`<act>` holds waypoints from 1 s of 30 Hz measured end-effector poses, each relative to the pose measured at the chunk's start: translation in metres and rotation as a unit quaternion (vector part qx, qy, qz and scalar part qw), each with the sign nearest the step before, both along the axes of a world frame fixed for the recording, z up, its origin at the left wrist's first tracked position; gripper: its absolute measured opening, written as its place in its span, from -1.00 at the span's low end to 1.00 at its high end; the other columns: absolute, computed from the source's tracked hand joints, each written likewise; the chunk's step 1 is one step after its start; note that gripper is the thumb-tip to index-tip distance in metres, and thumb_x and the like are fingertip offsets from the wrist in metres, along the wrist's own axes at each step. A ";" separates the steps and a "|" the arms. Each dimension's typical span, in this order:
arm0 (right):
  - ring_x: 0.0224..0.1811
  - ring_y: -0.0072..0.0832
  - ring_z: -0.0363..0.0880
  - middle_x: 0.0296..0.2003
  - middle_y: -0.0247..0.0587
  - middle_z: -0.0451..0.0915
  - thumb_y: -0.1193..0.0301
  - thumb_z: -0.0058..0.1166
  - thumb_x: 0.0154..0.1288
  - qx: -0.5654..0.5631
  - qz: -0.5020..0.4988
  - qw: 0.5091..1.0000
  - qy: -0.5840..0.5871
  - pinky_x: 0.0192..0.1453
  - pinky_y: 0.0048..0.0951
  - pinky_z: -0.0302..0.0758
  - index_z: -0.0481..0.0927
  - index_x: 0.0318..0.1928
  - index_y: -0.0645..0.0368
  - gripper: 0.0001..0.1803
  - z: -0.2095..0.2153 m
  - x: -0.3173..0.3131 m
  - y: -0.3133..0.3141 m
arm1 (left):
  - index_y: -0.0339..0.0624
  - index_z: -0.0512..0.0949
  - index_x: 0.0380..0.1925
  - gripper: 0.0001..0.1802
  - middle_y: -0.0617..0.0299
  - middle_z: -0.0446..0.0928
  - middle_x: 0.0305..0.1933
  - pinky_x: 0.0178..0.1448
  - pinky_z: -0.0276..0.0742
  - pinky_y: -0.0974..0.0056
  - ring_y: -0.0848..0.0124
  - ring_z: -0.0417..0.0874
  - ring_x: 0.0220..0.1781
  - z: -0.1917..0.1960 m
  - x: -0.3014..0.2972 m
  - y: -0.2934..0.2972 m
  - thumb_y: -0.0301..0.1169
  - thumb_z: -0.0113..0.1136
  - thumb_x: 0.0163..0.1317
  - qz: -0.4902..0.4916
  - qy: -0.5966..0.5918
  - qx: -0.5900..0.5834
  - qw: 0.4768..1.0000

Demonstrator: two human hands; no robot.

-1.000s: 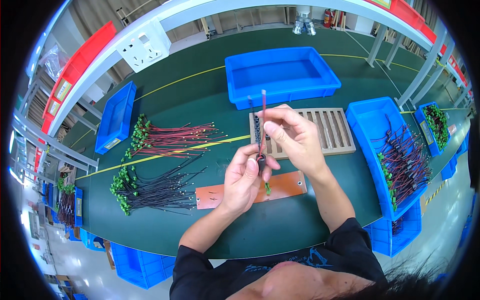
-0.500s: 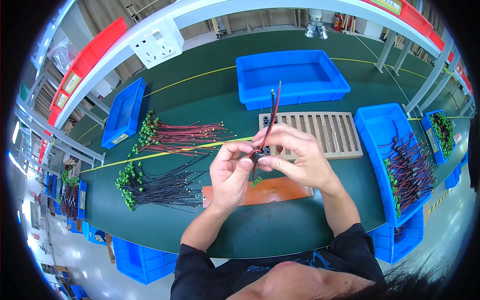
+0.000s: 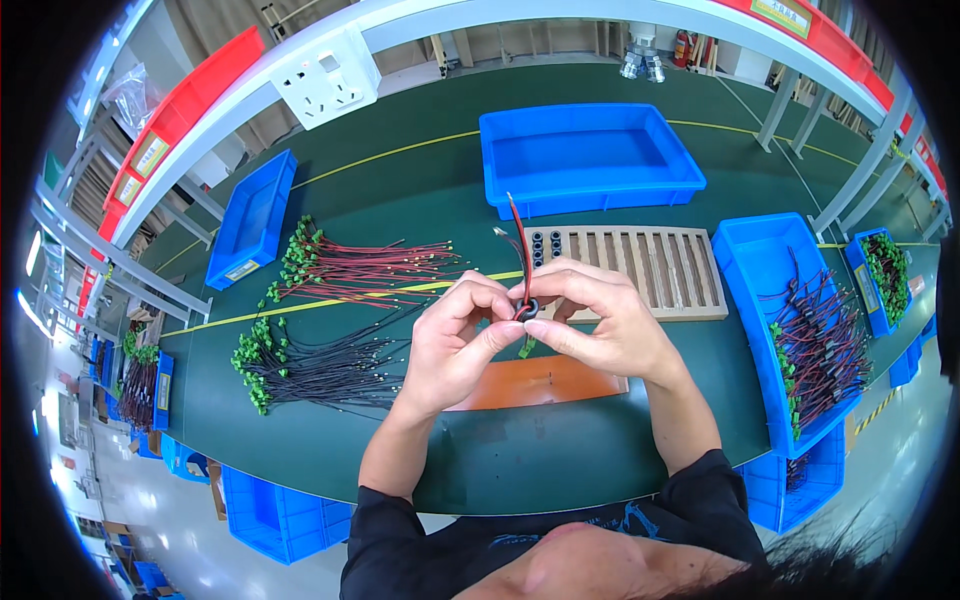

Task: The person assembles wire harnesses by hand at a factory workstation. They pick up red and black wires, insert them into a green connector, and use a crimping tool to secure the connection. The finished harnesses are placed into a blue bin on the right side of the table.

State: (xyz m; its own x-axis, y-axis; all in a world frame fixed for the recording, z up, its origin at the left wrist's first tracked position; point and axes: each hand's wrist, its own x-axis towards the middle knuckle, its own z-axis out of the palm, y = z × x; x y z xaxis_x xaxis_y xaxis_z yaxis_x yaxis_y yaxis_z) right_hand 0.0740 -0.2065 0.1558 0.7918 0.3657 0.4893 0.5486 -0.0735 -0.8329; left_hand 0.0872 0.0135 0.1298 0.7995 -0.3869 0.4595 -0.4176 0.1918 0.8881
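Observation:
Between both hands, over the middle of the bench, is a small black ring with a red and a black wire running through it. The wires' free ends stick up above the fingers. Below the ring hangs a green connector. My left hand pinches the ring and wires from the left, thumb against fingertips. From the other side my right hand grips the same ring with its thumb and fingers. The fingers partly hide how the wires loop. Beneath the hands lies an orange-brown board.
Red wires and black wires with green connectors lie left. A slotted wooden rack holds black rings. Blue bins stand behind and left; another, right, holds wired rings. A metal frame spans the bench.
The free wire ends have swung left, and the black wire's end now sits lower, apart from the red one. Both hands stay at the ring, which shows more plainly now.

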 end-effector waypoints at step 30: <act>-0.10 -0.45 0.72 -0.09 -0.13 0.63 0.63 0.25 0.27 0.083 -0.056 0.995 0.008 -0.07 -0.42 0.75 0.65 -0.09 0.36 -0.80 -0.010 -0.007 0.023 | -0.19 0.33 0.04 -0.44 0.08 0.57 -0.10 0.08 0.63 0.23 0.35 0.67 -0.04 0.005 -0.003 -0.006 -0.82 0.33 0.12 0.053 -0.117 -0.038 0.991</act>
State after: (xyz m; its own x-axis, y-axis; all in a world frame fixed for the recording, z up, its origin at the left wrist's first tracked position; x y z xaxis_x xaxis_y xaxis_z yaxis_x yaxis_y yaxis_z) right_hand 0.0665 -0.1835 0.1462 0.8313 0.1903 0.5223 0.5310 0.0061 -0.8473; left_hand 0.0840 0.0077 0.1353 0.7021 -0.2641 0.6612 -0.6315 0.1981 0.7497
